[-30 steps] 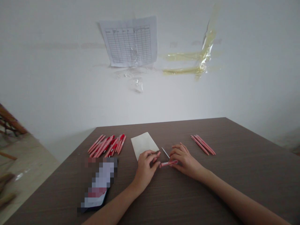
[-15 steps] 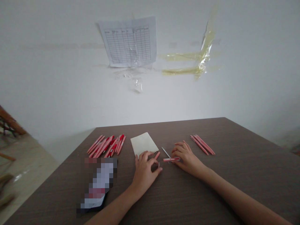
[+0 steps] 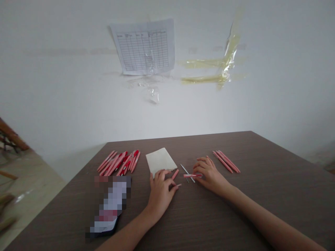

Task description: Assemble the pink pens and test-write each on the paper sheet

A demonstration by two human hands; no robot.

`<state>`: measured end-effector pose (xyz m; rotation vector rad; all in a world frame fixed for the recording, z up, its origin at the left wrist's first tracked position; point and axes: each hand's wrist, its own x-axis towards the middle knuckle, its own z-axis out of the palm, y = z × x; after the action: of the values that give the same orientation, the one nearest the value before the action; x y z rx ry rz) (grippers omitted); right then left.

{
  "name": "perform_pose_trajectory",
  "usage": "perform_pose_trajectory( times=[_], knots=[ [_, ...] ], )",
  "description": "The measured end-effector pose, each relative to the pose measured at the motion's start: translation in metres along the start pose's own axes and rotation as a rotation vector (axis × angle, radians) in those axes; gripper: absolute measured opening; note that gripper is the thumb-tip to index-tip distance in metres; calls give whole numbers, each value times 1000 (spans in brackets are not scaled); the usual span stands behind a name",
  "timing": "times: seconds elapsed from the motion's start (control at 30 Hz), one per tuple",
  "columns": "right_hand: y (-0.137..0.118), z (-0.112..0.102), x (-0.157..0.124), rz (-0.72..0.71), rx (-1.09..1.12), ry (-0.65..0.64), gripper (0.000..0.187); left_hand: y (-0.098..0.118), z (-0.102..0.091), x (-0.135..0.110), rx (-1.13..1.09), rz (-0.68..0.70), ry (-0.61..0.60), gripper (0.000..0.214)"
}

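My left hand [image 3: 160,190] rests on the brown table [image 3: 235,209], fingers curled, pinching a small pink pen piece [image 3: 178,185] by its fingertips. Another short pink piece [image 3: 175,174] lies just beyond those fingers. My right hand [image 3: 209,174] grips a pink pen barrel [image 3: 191,175] that points left. A thin white refill [image 3: 187,173] lies on the table between the two hands, crossing under the barrel's tip. A cream paper card [image 3: 160,160] lies just beyond my left hand.
A heap of several pink and red pens [image 3: 119,162] lies at the back left. A few pink pens [image 3: 226,161] lie at the back right. A blurred dark flat object [image 3: 110,205] sits near my left forearm. A printed sheet [image 3: 145,46] is taped to the wall.
My left hand has drawn back toward me from the card, pinching a small piece. My right hand has shifted slightly away, carrying the barrel off to the right.
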<state>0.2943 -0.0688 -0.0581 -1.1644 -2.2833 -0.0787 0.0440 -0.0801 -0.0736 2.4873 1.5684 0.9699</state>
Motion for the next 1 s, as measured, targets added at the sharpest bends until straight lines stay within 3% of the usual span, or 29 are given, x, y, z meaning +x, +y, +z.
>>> perform_pose_trajectory(
  times=[0.5, 1.0],
  knots=[
    [-3, -2, 0, -33, 5, -15, 11, -2, 3, 6, -97, 66, 171, 8],
    [-7, -2, 0, -49, 58, -43, 11, 3, 0, 6, -81, 85, 110, 11]
  ],
)
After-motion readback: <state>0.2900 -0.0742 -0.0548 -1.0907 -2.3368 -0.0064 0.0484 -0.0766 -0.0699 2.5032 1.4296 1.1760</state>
